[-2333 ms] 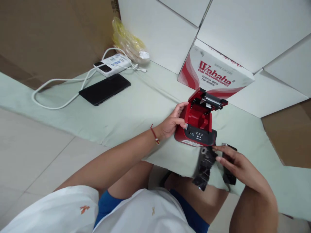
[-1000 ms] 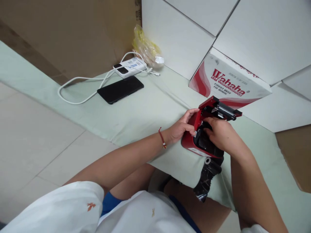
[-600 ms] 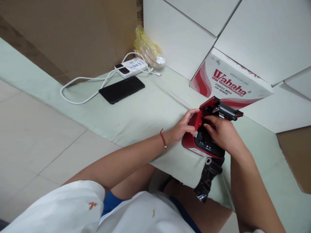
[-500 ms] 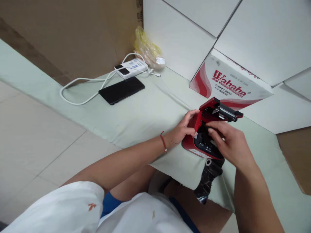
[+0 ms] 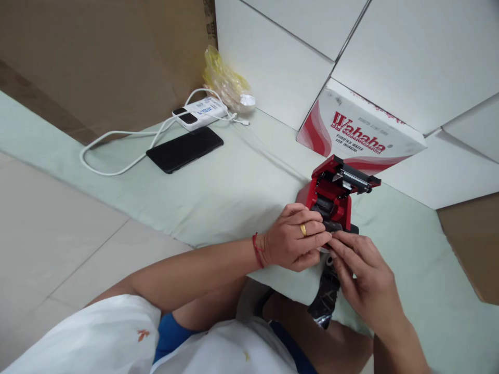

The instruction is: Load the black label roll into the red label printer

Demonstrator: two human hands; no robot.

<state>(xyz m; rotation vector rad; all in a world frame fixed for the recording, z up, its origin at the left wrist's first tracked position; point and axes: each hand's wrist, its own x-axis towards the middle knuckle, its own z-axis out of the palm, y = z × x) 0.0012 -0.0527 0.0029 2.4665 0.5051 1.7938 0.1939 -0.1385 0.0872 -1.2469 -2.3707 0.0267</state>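
Observation:
A small red and black printer (image 5: 345, 210) stands on the cloth-covered table with its lid (image 5: 346, 174) raised. Dark rollers show inside it. At its front edge my left hand (image 5: 298, 236), with a gold ring and a red cord bracelet, has its fingers bent together. My right hand (image 5: 366, 275) pinches right beside it, the fingertips of both hands meeting. What lies between them is mostly hidden; a thin pale edge shows below. Under my hands, a crinkled black film (image 5: 325, 296) with a small hollow core hangs at the table's edge.
Behind the printer stands a Wahaha water carton (image 5: 358, 130) against white panels. Farther left on the table lie a black phone (image 5: 185, 149), a white power bank (image 5: 205, 111) with a white cable (image 5: 117, 134), and a yellowish plastic bag (image 5: 228, 85). Brown cardboard (image 5: 97, 62) borders the back left.
My right hand has come out of the printer's inside toward its front. My left hand has left the printer's side and moved to meet it. The view has shifted slightly.

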